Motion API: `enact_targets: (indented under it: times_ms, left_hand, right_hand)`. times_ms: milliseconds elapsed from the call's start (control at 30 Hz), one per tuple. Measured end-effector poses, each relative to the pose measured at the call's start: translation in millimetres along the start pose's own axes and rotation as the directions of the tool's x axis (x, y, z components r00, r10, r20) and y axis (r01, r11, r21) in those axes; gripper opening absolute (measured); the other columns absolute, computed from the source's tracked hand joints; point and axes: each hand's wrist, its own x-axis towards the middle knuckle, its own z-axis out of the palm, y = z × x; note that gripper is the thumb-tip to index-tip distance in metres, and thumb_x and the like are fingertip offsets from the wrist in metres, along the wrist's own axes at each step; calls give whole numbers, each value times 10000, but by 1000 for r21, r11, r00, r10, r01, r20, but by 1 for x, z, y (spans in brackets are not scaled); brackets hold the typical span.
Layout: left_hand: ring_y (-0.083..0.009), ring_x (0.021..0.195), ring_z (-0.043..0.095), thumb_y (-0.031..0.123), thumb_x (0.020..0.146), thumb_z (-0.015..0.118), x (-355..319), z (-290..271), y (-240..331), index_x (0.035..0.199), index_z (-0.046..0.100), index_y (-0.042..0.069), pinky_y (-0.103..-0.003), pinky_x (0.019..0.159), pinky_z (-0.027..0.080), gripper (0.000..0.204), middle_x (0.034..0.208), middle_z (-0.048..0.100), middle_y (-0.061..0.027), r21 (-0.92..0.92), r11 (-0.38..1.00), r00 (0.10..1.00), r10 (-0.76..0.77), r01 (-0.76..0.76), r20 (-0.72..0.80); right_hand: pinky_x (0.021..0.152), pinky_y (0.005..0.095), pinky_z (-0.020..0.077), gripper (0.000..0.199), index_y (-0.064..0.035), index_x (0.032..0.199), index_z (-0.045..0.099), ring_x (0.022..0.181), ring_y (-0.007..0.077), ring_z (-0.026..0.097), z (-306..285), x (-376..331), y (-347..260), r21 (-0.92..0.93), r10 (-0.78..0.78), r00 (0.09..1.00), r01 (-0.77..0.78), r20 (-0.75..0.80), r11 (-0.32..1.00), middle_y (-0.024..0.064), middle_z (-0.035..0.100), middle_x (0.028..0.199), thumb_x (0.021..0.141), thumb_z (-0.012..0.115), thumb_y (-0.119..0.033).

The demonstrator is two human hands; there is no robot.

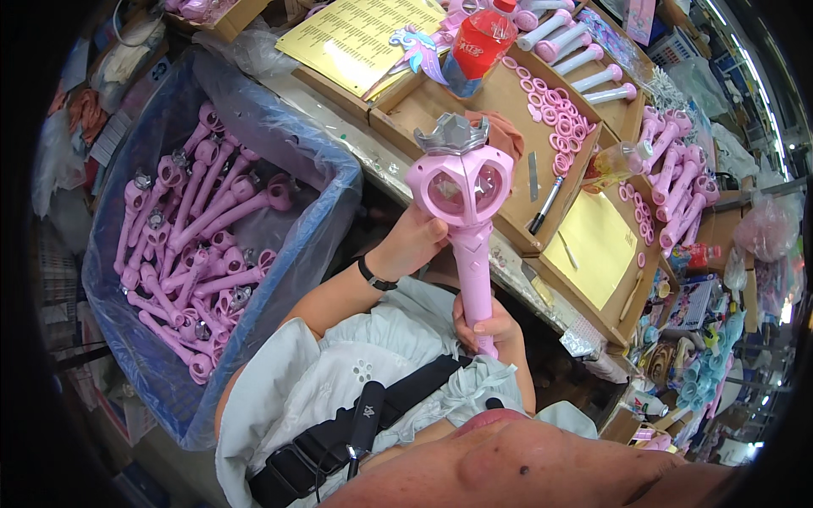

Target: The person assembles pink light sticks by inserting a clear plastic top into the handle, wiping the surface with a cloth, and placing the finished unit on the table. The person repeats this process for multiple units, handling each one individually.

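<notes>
A pink toy wand (472, 262) stands nearly upright in front of me. Its round head has clear window panels, and a silver-grey crown (453, 135) tops it. My left hand (412, 244), with a black band at the wrist, grips the wand just below the head; some of its fingers are hidden behind it. Lower down, my right hand (491, 326) is closed round the bottom of the handle. To the left, many similar pink wands (224, 212) lie heaped in a blue plastic-lined bin (334, 182).
On the bench, a cardboard tray (500, 216) holds pink rings (563, 118), a marker (546, 206) and a metal blade (533, 176). A red-labelled bottle (480, 46) stands behind. Yellow sheets (597, 245) lie at right, near more pink wand parts (677, 178).
</notes>
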Motion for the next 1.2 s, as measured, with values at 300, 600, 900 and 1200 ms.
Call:
enact_targets:
  times_ms: [300,600,900,1200]
  left_hand:
    - [-264,1153,531,427,664,804,-5,4,4,1362,331,57,-394,979,439,920,1297,483,-139,119,984,984,-142,130,106]
    - [-241,1163,516,308,720,795,-14,-25,-11,1420,203,46,-406,999,412,954,1252,498,-117,503,864,959,-160,21,235]
    - [-281,1131,543,343,819,688,-12,4,-3,1320,393,31,-412,940,466,660,1255,516,-155,147,974,979,-185,171,87]
    - [-311,1116,556,324,765,744,-11,4,-2,1294,423,38,-427,962,444,682,1230,537,-172,-116,948,951,-280,295,134]
  right_hand:
    - [694,281,474,424,-42,1079,562,739,148,591,-4,16,-6,-816,-335,897,-48,-289,577,60,607,829,693,710,-136]
    - [797,300,456,476,-41,1134,541,861,138,576,-12,23,-3,-940,-548,792,-89,-267,330,50,626,947,676,671,-45]
    - [625,259,482,475,-34,1131,511,684,145,602,10,4,-10,-514,-245,927,68,-284,855,83,601,869,742,742,-177]
    - [494,233,440,556,-12,1063,492,548,138,563,4,2,1,-50,45,999,-45,-6,998,91,566,722,733,752,-377]
